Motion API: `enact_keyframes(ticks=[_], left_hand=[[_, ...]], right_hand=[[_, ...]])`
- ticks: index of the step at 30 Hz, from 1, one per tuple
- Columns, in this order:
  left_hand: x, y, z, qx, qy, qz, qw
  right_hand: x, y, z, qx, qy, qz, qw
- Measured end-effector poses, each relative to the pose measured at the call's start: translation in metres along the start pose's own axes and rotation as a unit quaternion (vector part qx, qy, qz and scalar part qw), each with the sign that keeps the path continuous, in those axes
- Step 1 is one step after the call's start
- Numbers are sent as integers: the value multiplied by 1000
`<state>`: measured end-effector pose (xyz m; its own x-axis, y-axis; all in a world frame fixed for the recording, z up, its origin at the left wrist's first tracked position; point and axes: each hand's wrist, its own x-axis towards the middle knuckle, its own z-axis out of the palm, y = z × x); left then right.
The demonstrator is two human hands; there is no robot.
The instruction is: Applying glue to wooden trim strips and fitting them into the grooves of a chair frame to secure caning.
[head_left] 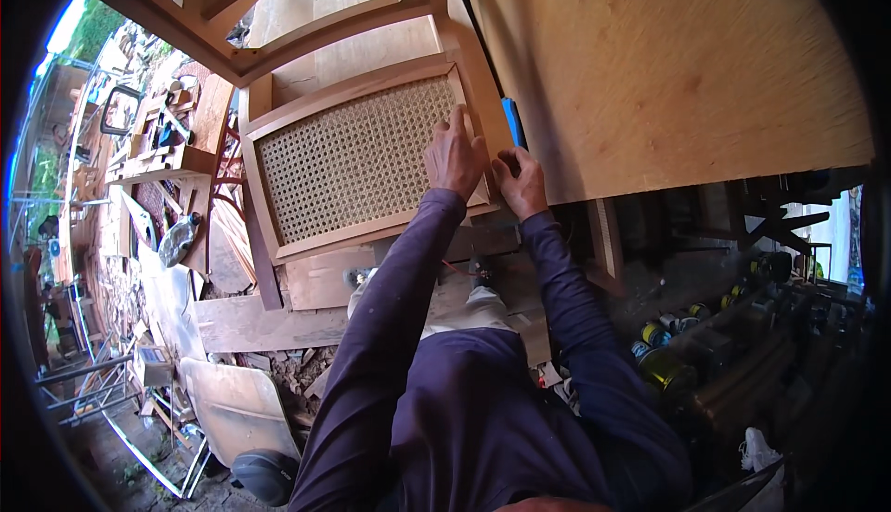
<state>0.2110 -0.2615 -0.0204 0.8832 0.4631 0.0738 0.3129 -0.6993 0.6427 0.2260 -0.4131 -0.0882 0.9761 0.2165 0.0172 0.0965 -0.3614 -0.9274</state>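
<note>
Both hands, left hand [455,155] and right hand [520,181], are pressing flat, side by side, on the rigid wooden frame [371,224]; its cane webbing [357,159] looks fragile, so the rails are likely the safer hold.

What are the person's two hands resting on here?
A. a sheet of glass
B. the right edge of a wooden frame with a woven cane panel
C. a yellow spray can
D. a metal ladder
B: the left hand and right hand both press on the right edge of the wooden frame around the woven cane panel.
</note>
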Motion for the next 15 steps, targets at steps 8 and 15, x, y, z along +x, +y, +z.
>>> enact_keyframes(ticks=[8,15], left_hand=[[3,2,-4,-25,-17,8,999],[10,-8,-1,-16,30,29,999]], right_hand=[[-6,1,-14,11,18,-26,999],[3,-1,-13,62,-11,5,998]])
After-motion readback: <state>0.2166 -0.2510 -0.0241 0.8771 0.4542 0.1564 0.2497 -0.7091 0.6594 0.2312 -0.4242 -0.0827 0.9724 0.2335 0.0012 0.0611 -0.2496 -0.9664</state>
